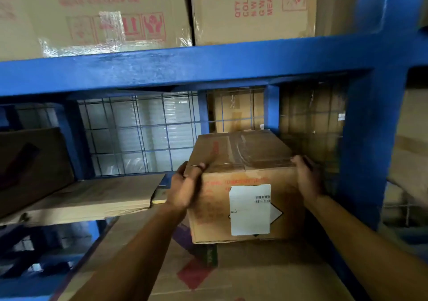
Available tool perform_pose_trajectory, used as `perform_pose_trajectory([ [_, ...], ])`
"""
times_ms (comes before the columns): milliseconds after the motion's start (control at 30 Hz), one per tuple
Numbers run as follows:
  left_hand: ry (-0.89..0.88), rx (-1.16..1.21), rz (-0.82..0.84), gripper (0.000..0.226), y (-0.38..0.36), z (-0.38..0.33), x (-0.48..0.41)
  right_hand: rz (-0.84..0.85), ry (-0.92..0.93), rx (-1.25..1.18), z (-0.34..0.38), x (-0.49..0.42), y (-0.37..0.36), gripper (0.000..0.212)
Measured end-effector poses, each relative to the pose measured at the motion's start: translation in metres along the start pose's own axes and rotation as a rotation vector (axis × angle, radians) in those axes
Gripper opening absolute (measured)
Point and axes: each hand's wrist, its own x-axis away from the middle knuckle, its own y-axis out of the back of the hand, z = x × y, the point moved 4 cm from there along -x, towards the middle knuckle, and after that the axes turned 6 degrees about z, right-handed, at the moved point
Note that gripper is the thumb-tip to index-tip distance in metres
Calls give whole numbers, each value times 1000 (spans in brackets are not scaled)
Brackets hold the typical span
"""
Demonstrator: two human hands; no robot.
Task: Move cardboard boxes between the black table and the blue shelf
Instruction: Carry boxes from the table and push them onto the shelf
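We have the box (243, 175) between both hands in the lower bay of the blue shelf (208, 64). Our left hand (185, 185) clasps its near top left corner, thumb over the taped top and fingers wrapped down the side. Our right hand (306, 180) hooks over the top right edge, fingers curled onto the tape and palm against the side. Each grip is thus closed on the box, neither spread. The box stands upright with its white label (250, 208) facing us, on or just above a large carton (266, 273) that fills the bay floor; we cannot tell whether its base touches. Flat sheets (92, 196) lie to its left, the mesh (139, 134) stands behind, and the post (366, 150) is close on the right. The counter is out of view. We judge this to be the shelf end of a move, either setting the box down or drawing it out; we cannot tell which. Either way, the next move calls for an even squeeze from both sides, a level box, and clearance from the post.
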Motion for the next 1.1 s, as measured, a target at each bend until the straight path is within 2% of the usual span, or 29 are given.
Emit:
perform_pose_trajectory([
  [67, -43, -13, 72, 51, -4, 5, -17, -26, 11, 65, -3, -15, -7, 25],
  [133, -101, -95, 100, 75, -5, 14, -35, -149, 54, 155, -8, -29, -10, 29],
  [167, -123, -161, 76, 92, -6, 18, -41, -257, 139, 234, -9, -31, -9, 34],
  [233, -167, -387, -104, 120, -8, 24, -47, -418, 375, 484, -12, -19, -9, 47],
  [267, -224, -522, -222, 123, -8, 25, -45, -409, 497, 610, -17, -9, -13, 54],
  [333, -470, -797, -375, 112, -16, 26, -36, -248, 675, 868, -34, 13, -23, 68],
  [367, -595, -929, -391, 103, -21, 32, -32, -177, 751, 997, -44, 23, -26, 73],
  [400, -683, -1044, -378, 94, -27, 42, -29, -138, 821, 1111, -53, 30, -27, 77],
  [467, -744, -1235, -310, 81, -34, 68, -26, -113, 896, 1242, -65, 36, -26, 79],
  [533, -746, -1384, -208, 77, -37, 88, -23, -84, 898, 1291, -73, 33, -26, 77],
  [633, -661, -1508, -106, 90, -37, 101, -26, -79, 860, 1374, -79, 25, -28, 68],
  [800, -565, -1421, -4, 104, -39, 106, -48, -61, 811, 1414, -86, -2, -37, 62],
  [933, -563, -1417, 72, 104, -47, 104, -67, -39, 703, 1313, -92, -28, -47, 70],
  [1100, -420, -1395, 233, 107, -59, 105, -107, 147, 602, 1329, -113, -71, -59, 84],
])
